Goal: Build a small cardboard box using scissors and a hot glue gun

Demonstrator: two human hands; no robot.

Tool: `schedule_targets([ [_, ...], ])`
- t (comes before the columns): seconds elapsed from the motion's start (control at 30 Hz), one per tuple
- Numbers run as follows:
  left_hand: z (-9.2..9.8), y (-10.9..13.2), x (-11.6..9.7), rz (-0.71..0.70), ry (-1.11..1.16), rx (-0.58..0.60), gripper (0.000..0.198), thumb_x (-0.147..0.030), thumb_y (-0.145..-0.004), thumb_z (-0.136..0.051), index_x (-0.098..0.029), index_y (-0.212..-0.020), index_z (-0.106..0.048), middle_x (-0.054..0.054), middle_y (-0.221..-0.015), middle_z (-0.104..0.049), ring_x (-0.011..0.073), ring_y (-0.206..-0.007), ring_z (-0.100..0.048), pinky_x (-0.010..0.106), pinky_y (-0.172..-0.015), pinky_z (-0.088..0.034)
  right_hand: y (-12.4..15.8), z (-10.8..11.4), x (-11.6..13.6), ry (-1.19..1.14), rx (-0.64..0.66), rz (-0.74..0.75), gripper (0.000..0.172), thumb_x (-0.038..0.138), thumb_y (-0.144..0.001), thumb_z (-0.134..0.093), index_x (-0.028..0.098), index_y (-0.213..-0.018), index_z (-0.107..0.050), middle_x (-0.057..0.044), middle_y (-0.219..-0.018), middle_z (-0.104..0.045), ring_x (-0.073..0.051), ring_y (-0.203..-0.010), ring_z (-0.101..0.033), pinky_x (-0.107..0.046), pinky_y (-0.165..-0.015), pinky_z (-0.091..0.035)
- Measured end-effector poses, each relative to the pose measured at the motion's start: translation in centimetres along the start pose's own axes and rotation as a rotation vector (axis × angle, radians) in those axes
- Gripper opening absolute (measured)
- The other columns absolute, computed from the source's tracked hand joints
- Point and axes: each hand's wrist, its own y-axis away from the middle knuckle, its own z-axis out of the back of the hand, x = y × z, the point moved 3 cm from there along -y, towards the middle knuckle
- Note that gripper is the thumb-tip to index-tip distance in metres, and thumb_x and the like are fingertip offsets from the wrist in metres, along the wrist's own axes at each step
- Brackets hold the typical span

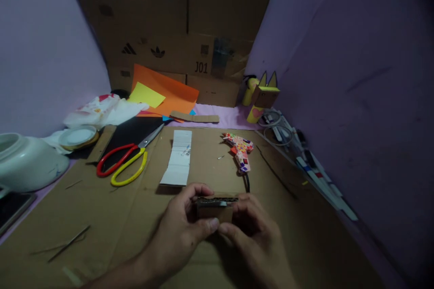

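Note:
Between both hands, a small piece of brown cardboard is held above the work surface, its dark corrugated edge facing up. My left hand grips its left end, thumb on the near face and fingers behind. The right end is pinched by my right hand, with its thumb near the lower edge. Just beyond the hands lies a folded strip of whitish cardboard. A hot glue gun with a colourful patterned covering rests to the right of that strip, its black cord running toward me.
Scissors with red and yellow handles lie left on the cardboard sheet. A white ceramic pot stands far left. Orange paper leans at the back. A yellow-and-brown cardboard figure stands back right. A thin metal rod lies front left.

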Motion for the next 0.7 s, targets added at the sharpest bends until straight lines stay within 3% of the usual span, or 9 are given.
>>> schedule_targets([
  [0.17, 0.0, 0.0, 0.0, 0.006, 0.091, 0.063, 0.038, -0.023, -0.066, -0.068, -0.017, -0.098, -0.050, 0.005, -0.093, -0.067, 0.0212, -0.089, -0.063, 0.031, -0.077, -0.048, -0.5, -0.5, -0.4, -0.391, 0.061, -0.310, 0.047, 0.020, -0.054, -0.077, 0.019, -0.098, -0.061, -0.004, -0.084, -0.065, -0.016, -0.069, -0.059, -0.026, -0.060, -0.048],
  [0.3, -0.2, 0.1, -0.2, -0.016, 0.065, 0.087, 0.034, -0.022, -0.069, -0.069, -0.016, -0.100, -0.057, 0.005, -0.096, -0.069, 0.0208, -0.091, -0.064, 0.030, -0.079, -0.049, -0.6, -0.2, -0.5, -0.390, 0.091, -0.367, 0.031, 0.020, -0.051, -0.079, 0.016, -0.080, -0.069, 0.000, -0.066, -0.063, -0.012, -0.057, -0.053, -0.023, -0.054, -0.043],
  [0.4, -0.5, 0.1, -0.3, 0.019, 0.084, 0.102, 0.031, -0.022, -0.070, -0.068, -0.017, -0.100, -0.060, 0.004, -0.094, -0.071, 0.0202, -0.089, -0.065, 0.030, -0.080, -0.050, -0.5, -0.1, -0.8, -0.375, 0.086, -0.379, 0.023, 0.023, -0.051, -0.080, 0.016, -0.067, -0.066, 0.003, -0.056, -0.057, -0.010, -0.051, -0.049, -0.022, -0.050, -0.040],
  [0.53, -0.4, 0.1, 0.1, 0.021, 0.036, 0.063, 0.030, -0.019, -0.069, -0.069, -0.018, -0.098, -0.062, 0.002, -0.092, -0.071, 0.0185, -0.087, -0.064, 0.026, -0.074, -0.051, -0.4, -0.3, -1.3, -0.340, 0.049, -0.430, 0.030, 0.029, -0.048, -0.081, 0.016, -0.061, -0.058, 0.005, -0.052, -0.054, -0.010, -0.047, -0.050, -0.022, -0.048, -0.040],
  [0.7, -0.6, 0.1, 0.3, -0.040, 0.035, 0.137, 0.027, -0.017, -0.073, -0.064, -0.018, -0.100, -0.063, 0.001, -0.091, -0.068, 0.0163, -0.087, -0.061, 0.024, -0.073, -0.049, -0.4, -0.4, -1.3, -0.343, 0.104, -0.458, 0.038, 0.035, -0.047, -0.082, 0.017, -0.059, -0.051, 0.005, -0.047, -0.053, -0.008, -0.043, -0.046, -0.019, -0.044, -0.035],
])
